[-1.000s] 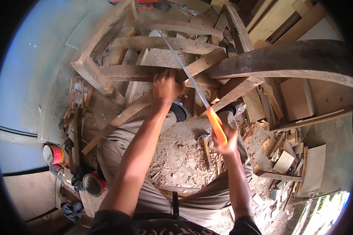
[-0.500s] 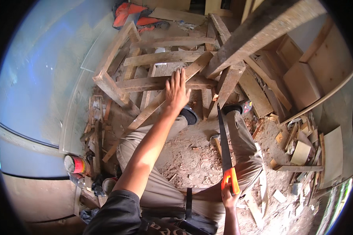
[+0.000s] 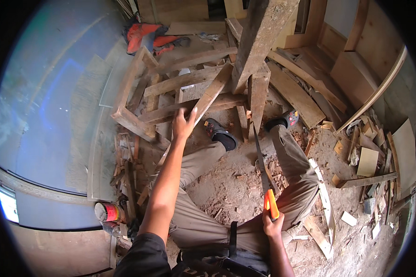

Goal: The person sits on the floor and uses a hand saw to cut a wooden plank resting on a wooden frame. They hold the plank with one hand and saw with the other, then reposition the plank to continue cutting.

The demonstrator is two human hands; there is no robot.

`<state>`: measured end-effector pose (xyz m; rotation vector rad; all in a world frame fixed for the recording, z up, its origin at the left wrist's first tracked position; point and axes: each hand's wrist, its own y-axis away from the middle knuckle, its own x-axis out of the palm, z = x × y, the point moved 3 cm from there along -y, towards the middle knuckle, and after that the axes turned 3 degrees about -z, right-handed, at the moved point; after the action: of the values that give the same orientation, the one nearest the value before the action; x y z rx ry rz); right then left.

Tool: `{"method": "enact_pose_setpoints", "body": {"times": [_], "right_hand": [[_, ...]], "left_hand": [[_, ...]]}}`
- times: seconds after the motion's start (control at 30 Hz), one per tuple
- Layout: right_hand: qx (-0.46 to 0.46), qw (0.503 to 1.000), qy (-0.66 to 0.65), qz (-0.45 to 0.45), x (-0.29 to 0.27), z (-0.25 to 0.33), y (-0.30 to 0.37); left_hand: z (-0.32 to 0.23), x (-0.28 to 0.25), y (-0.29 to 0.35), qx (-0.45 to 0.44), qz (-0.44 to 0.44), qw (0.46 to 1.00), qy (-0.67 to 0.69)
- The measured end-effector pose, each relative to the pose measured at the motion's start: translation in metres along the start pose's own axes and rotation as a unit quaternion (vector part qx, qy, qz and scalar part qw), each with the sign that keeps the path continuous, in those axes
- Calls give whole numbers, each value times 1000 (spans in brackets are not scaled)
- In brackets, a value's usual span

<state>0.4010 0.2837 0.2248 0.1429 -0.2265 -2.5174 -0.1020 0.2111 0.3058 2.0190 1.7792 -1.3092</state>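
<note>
My left hand [image 3: 184, 123] rests on a slanted wooden batten [image 3: 211, 94] of a rough timber frame [image 3: 138, 92] lying on the ground in front of me. My right hand [image 3: 272, 225] is closed on the orange handle of a handsaw [image 3: 265, 171], held low by my right thigh, its blade pointing forward and away from the wood. A thick upright beam [image 3: 259, 41] rises from the frame. My legs, in khaki trousers, are spread, with one black shoe [image 3: 221, 133] near the frame and the other [image 3: 285, 120] to its right.
Sawdust and wood chips cover the ground between my feet. Loose planks and offcuts [image 3: 365, 157] lie at the right. A small can [image 3: 107, 212] stands at the lower left beside a curved blue-grey surface [image 3: 46, 115]. Orange cloth [image 3: 145, 37] lies beyond the frame.
The saw has come off the timber and dropped down to my right thigh. My view has tilted, and my left hand stays on the frame.
</note>
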Motion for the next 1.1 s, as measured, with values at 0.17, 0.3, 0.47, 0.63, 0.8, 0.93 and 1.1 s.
{"method": "enact_pose_setpoints", "body": {"times": [0.17,0.3,0.47,0.63,0.8,0.93,1.1], "right_hand": [[2,1000,-9,-4,-10,1,1],[-1,999,-31,12,-1,7,-2],[-7,999,-41,-14,-7,2,-5],[1,988,-155,5,10,5,-5],[18,977,-208,-32,-8,-21,-4],[-12,991,-122,47,-7,-7,-2],[15,993,-117,-3,-4,7,4]], "left_hand": [[-5,13,4,-89,203,973,64],[32,4,-20,-104,234,966,-15],[18,15,-4,-115,163,980,-19],[35,17,-7,-124,139,982,-17],[11,23,-8,-158,204,965,-38],[37,28,-4,-157,132,979,-3],[15,15,12,-157,93,983,-5]]}}
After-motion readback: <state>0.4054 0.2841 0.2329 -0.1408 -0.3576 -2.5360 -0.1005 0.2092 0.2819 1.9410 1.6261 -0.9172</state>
